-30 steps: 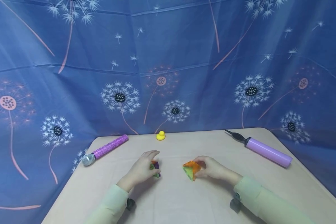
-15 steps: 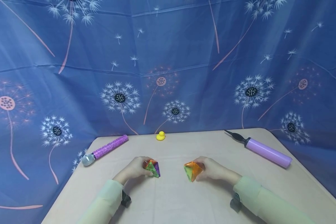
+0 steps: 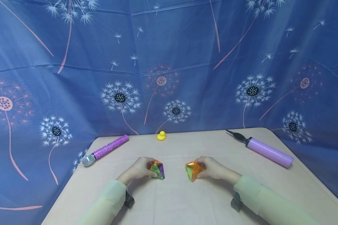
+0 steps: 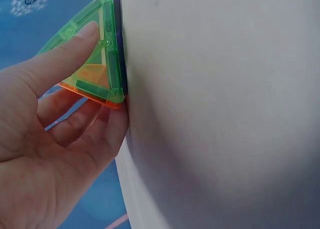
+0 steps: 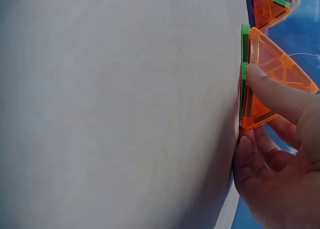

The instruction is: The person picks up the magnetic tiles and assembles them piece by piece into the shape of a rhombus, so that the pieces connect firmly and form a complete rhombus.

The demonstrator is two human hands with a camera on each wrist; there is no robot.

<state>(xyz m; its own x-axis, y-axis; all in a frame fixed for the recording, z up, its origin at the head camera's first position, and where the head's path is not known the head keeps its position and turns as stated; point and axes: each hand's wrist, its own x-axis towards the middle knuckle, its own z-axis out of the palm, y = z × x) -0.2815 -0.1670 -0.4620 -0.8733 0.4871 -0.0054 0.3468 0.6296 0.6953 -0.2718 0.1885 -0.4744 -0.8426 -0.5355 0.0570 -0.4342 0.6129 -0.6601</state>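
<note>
In the head view my left hand [image 3: 139, 170] holds a small pyramid of see-through magnetic tiles [image 3: 158, 170], green, purple and orange. The left wrist view shows the thumb lying on its green face [image 4: 92, 54], with fingers behind. To the right, my right hand [image 3: 212, 168] grips a second magnetic-tile pyramid [image 3: 193, 171], orange and light green. Its orange face [image 5: 275, 64] is under the thumb in the right wrist view, other fingers curled beneath. A gap separates the two pyramids, both low over the table.
A yellow rubber duck [image 3: 161, 135] stands at the table's back edge. A purple glittery microphone [image 3: 111, 147] lies at the left, and a lilac hand pump [image 3: 270, 152] at the right. Behind the pale tabletop [image 3: 174, 203] hangs a blue dandelion-print cloth [image 3: 197, 93].
The left hand has drawn its raised fingers in around its tile pyramid, turned it, and moved it slightly right. The right hand with its pyramid has barely moved.
</note>
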